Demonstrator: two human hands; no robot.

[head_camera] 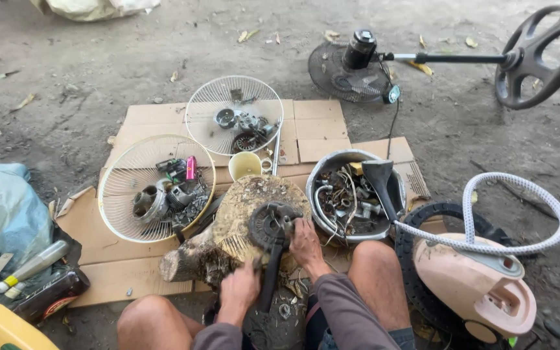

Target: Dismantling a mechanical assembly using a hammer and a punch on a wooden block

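Note:
A round wooden stump [241, 214] stands between my knees on flattened cardboard [319, 126]. On top of it lies a dark round metal fan motor part [268, 223] with a black stem [270, 275] running down toward me. My left hand [240, 290] grips the lower side of that black stem. My right hand [307, 245] presses on the round part's right edge, fingers curled over it.
Two white fan guards [116, 188] [202, 110] hold loose motor parts. A yellow cup [245, 164], a metal bowl of scrap and wires [319, 175], a pink vacuum with hose [474, 279], a standing fan lying down [351, 68], tools and bottles at left [27, 272].

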